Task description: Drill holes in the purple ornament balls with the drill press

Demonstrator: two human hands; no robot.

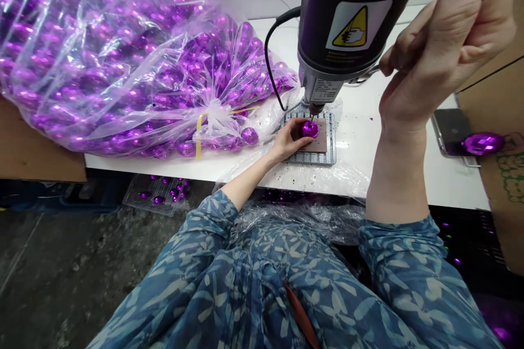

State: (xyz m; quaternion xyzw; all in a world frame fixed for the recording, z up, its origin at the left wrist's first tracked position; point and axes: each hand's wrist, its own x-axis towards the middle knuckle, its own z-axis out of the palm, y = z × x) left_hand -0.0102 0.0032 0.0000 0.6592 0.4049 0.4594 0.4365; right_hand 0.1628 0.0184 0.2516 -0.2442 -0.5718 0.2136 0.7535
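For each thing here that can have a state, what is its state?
Large bag: tied, filled with purple balls.
Ball under drill: held by left hand.
Drill bit: lowered to ball; spinning or not, unclear.
Right hand: closed on lever.
Floor tray: holding some balls.
Table: scattered with debris.

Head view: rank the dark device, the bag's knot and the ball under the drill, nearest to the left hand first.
1. Ball: held by the left hand.
2. Bag's knot: to its left.
3. Dark device: far to its right.
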